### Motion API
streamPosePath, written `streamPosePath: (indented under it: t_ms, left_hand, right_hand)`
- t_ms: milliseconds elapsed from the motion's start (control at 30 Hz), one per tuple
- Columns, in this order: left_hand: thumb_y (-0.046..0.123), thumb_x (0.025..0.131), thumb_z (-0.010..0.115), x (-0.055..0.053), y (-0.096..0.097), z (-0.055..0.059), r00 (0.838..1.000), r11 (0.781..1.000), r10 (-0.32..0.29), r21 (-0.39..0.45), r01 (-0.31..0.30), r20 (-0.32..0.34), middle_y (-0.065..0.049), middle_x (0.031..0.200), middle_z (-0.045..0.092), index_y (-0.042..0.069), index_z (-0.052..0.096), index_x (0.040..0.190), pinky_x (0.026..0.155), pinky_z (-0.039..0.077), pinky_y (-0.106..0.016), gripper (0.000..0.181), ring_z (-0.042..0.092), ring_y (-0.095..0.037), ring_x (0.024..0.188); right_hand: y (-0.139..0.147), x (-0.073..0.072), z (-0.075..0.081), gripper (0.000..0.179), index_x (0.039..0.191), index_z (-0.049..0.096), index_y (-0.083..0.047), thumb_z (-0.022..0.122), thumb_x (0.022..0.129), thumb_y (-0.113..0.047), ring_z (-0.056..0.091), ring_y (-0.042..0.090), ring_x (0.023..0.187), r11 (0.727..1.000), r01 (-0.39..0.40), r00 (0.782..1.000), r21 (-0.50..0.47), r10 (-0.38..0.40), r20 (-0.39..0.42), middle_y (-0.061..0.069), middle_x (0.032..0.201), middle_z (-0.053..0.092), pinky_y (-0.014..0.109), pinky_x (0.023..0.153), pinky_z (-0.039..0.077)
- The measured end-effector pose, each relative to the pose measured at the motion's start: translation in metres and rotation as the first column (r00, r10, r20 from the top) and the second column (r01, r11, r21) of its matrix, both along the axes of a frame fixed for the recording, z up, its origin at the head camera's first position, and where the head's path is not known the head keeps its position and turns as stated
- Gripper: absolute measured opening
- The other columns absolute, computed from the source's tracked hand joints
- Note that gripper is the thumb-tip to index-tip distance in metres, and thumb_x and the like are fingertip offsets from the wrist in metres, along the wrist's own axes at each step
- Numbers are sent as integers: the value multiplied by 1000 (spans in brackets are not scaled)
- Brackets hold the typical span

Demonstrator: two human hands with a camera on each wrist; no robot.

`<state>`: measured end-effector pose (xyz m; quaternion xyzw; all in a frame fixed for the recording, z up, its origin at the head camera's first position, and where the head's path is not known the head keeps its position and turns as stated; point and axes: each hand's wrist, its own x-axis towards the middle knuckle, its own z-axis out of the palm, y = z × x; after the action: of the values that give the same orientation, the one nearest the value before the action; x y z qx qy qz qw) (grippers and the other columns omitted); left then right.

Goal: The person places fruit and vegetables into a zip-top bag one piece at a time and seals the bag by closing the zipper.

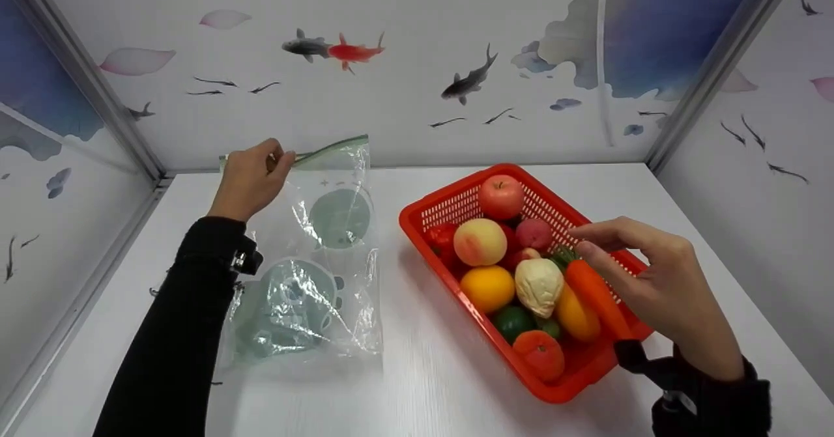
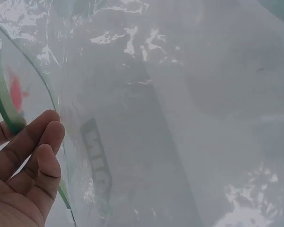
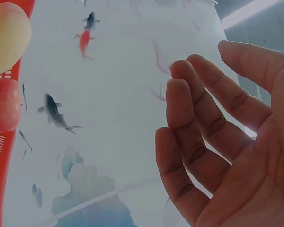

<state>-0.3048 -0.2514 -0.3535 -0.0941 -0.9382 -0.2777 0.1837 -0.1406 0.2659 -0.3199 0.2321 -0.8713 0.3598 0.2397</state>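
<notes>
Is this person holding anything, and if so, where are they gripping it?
The left hand holds the clear plastic bag by its green-edged top opening; the right hand holds nothing.

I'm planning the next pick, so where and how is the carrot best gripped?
Probably mid-body on the carrot, from above, the right hand pinching across its narrow width. It lies long and slanted near the right side of the red basket, its upper surface mostly uncovered, with a yellow fruit close on its left. That hand is close by.
</notes>
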Motion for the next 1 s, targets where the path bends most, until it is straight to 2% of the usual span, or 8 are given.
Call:
streamPosePath:
  t_ms: [133, 200, 367, 500, 667, 833, 933, 1000]
  left_hand:
    - [18, 106, 59, 10, 6, 12, 998, 999, -46, 21, 47, -50, -17, 84, 72, 3, 65, 93, 72, 45, -36, 21, 62, -28, 75]
    - [14, 103, 60, 13, 11, 15, 995, 997, -82, 10, 82, -51, -17, 85, 72, 3, 65, 92, 74, 47, -37, 16, 64, -28, 77]
    - [9, 96, 62, 21, 29, 16, 986, 986, -167, -17, 168, 21, -13, 85, 72, 5, 67, 93, 75, 49, -37, 8, 65, -27, 79]
    - [6, 94, 63, 25, 46, 13, 967, 970, -243, -7, 244, 79, -10, 83, 70, 7, 66, 92, 73, 48, -35, 4, 62, -23, 76]
    - [1, 91, 64, 42, 72, 12, 928, 932, -361, -13, 363, 96, -7, 81, 64, 8, 64, 90, 67, 49, -33, 7, 57, -20, 73]
    - [-1, 92, 62, 75, 95, 16, 883, 887, -457, -23, 462, 106, -4, 80, 64, 9, 63, 98, 65, 53, -28, 13, 57, -16, 71]
    - [-4, 92, 60, 96, 105, 19, 843, 843, -535, -36, 537, 63, -3, 78, 63, 7, 61, 103, 64, 53, -25, 16, 56, -14, 69]
    - [-5, 92, 60, 110, 111, 20, 808, 807, -589, -50, 589, 16, -3, 77, 63, 6, 60, 105, 64, 52, -24, 17, 55, -13, 69]
  right_hand:
    - [-1, 1, 0, 28, 112, 82, -11, 80, 90, 6, 69, -6, 92, 1000, -9, 1000, -1, 9, 4, 2, 101, 81, 5, 87, 52]
    - [-2, 1, 0, 27, 111, 82, -11, 80, 90, 6, 69, -6, 92, 1000, -11, 1000, -2, 11, 6, 2, 101, 81, 5, 87, 52]
    - [-5, 2, 0, 27, 111, 82, -10, 81, 89, 6, 70, -6, 94, 1000, -20, 1000, 7, 20, 6, -1, 100, 81, 5, 89, 52]
    - [-9, 4, 0, 27, 111, 82, -11, 81, 89, 5, 71, -6, 96, 999, -29, 1000, 22, 29, 9, -3, 100, 81, 5, 90, 51]
    - [-18, 9, -1, 28, 113, 82, -16, 82, 91, 1, 72, -3, 100, 998, -53, 998, 42, 51, 41, -7, 104, 81, 5, 92, 50]
    - [-34, 17, -3, 29, 113, 81, -24, 84, 91, -5, 74, 4, 100, 991, -113, 991, 67, 108, 73, -13, 108, 80, 7, 93, 52]
    - [-48, 24, -6, 27, 112, 80, -27, 84, 92, -10, 71, 5, 93, 986, -147, 984, 82, 137, 111, -16, 106, 78, 12, 84, 57]
    - [-59, 29, -8, 22, 111, 80, -28, 84, 93, -14, 67, 3, 85, 982, -165, 976, 88, 149, 159, -18, 101, 76, 17, 77, 59]
